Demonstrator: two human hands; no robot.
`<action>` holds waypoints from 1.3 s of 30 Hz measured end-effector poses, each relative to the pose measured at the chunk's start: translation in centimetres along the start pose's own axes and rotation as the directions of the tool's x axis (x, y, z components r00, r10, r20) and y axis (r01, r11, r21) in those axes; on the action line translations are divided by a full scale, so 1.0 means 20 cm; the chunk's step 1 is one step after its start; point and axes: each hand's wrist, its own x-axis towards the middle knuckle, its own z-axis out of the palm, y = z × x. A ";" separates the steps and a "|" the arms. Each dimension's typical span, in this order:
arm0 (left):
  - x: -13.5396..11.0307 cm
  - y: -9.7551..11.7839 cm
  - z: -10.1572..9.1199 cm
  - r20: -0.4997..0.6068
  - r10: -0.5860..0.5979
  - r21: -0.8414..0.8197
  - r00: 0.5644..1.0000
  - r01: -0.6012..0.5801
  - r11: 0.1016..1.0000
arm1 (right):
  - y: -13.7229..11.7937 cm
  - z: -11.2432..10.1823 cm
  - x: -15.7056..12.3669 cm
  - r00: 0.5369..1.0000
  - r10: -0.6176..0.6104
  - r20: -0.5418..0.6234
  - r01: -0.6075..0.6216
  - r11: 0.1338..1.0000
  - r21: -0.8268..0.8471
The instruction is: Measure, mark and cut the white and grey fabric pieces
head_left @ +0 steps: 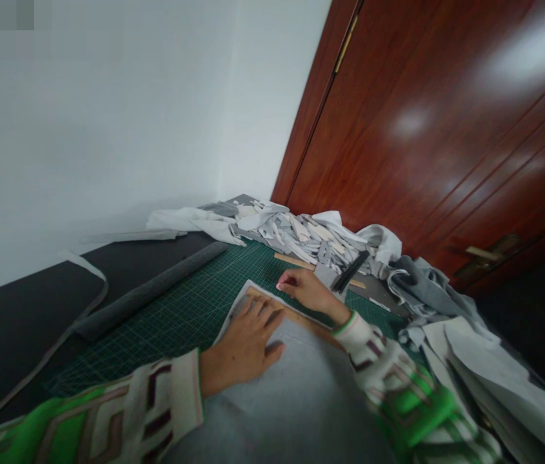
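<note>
On the green cutting mat [180,316], smooth grey fabric [296,386] carries a wooden ruler [300,317], left hand [246,341] pressing flat, right hand [308,291] bunched.

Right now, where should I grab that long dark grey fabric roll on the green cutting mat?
Likely its middle, from above: the long dark grey fabric roll lies flat at the left edge of the green cutting mat, nothing on it, and a mid-length hold should keep its ends from drooping.
</note>
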 end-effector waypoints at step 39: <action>-0.02 0.01 -0.01 0.069 -0.121 0.000 0.990 0.121 0.993 | -0.09 0.18 0.16 0.963 -0.164 0.213 0.247 0.856 -0.455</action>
